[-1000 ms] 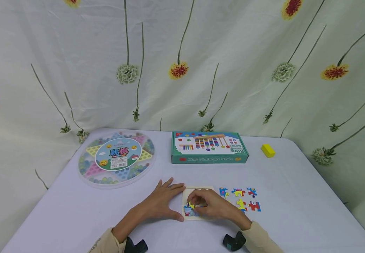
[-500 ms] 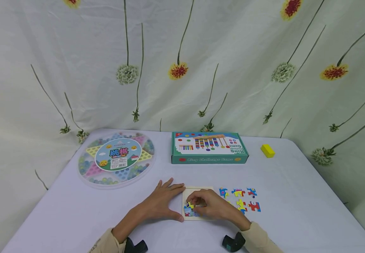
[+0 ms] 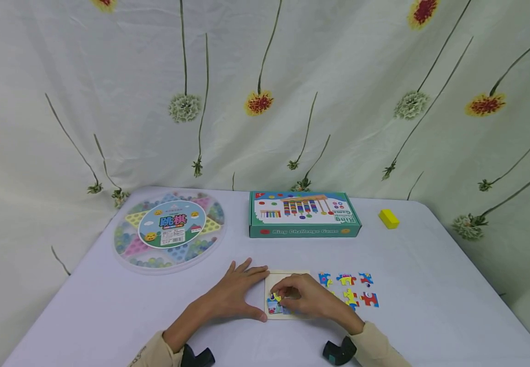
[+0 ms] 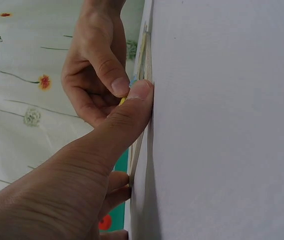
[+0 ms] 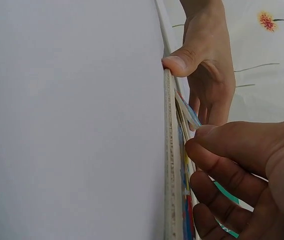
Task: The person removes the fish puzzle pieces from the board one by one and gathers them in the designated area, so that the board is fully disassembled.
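Right hand (image 3: 308, 295) unmoved, pinching puzzle piece (image 5: 189, 112), visibly tilted only from right wrist; left hand (image 3: 236, 290) outspread.

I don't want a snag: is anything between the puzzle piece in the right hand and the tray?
Nothing visible. The right hand holds the tilted piece over the tray; the left hand spans its left side. What lies directly beneath is hard to see.

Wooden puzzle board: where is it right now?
The board sits low in the head view, just right of centre, between the left hand and the loose puzzle pieces, the right hand over it.
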Demonstrator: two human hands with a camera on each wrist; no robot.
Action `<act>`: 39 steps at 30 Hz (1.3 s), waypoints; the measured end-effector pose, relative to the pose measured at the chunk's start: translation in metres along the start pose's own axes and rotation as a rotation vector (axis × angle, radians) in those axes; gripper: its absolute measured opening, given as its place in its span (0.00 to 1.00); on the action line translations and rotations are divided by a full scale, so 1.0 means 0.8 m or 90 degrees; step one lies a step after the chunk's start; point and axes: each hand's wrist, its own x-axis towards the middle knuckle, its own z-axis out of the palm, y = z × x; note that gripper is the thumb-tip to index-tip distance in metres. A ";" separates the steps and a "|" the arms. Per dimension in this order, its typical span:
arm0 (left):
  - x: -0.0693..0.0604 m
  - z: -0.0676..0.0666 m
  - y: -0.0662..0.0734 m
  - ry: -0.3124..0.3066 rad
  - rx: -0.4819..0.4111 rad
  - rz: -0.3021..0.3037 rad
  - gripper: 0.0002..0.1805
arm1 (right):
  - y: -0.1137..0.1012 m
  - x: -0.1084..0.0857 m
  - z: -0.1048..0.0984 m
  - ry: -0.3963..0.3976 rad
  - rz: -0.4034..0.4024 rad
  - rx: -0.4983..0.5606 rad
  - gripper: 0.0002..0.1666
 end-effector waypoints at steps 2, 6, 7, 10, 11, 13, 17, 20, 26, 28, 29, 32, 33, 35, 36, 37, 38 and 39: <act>0.000 0.000 0.000 0.000 0.001 0.001 0.54 | -0.001 0.000 0.000 0.001 0.000 -0.001 0.15; 0.001 0.000 -0.001 -0.001 0.005 -0.001 0.55 | -0.002 0.001 -0.001 0.003 -0.002 -0.003 0.15; 0.001 0.000 -0.001 -0.001 0.005 -0.002 0.55 | -0.002 0.001 -0.002 0.003 -0.002 -0.003 0.15; 0.001 -0.001 0.000 -0.003 0.002 -0.002 0.54 | -0.003 0.000 -0.002 0.002 -0.003 -0.003 0.14; 0.001 -0.001 0.000 -0.004 0.001 -0.001 0.54 | -0.003 0.000 -0.003 0.002 -0.003 -0.003 0.14; 0.000 -0.002 0.001 -0.005 -0.001 0.000 0.54 | -0.003 0.000 -0.003 0.002 -0.003 -0.001 0.14; 0.000 -0.002 0.001 -0.006 0.000 -0.002 0.54 | -0.002 0.000 -0.004 0.002 -0.001 0.000 0.15; 0.000 -0.002 0.002 -0.008 0.004 -0.005 0.54 | -0.002 -0.001 -0.007 0.000 0.006 0.010 0.15; 0.001 -0.001 0.003 -0.011 0.010 -0.011 0.54 | -0.001 -0.006 -0.016 0.008 0.010 0.000 0.15; 0.002 -0.001 0.003 -0.011 0.013 -0.012 0.54 | 0.000 -0.009 -0.018 0.009 0.016 -0.008 0.15; 0.002 -0.001 0.003 -0.011 0.015 -0.012 0.54 | 0.001 -0.011 -0.019 0.010 0.017 -0.011 0.15; 0.001 -0.001 0.003 -0.011 0.015 -0.012 0.54 | 0.004 -0.015 -0.022 0.013 0.023 -0.010 0.14; 0.001 -0.001 0.003 -0.010 0.015 -0.012 0.54 | 0.005 -0.017 -0.023 0.015 0.024 -0.010 0.14; 0.001 -0.001 0.003 -0.009 0.014 -0.012 0.54 | 0.006 -0.021 -0.025 0.019 0.026 -0.006 0.14; 0.001 -0.001 0.002 -0.009 0.013 -0.012 0.54 | 0.007 -0.023 -0.026 0.020 0.027 -0.005 0.15; 0.001 -0.001 0.002 -0.008 0.013 -0.012 0.54 | 0.007 -0.025 -0.027 0.021 0.027 -0.003 0.15; 0.002 -0.001 0.002 -0.008 0.012 -0.012 0.54 | 0.008 -0.027 -0.027 0.023 0.029 -0.002 0.15; 0.002 0.000 0.002 -0.007 0.011 -0.012 0.54 | 0.008 -0.029 -0.028 0.024 0.031 -0.002 0.15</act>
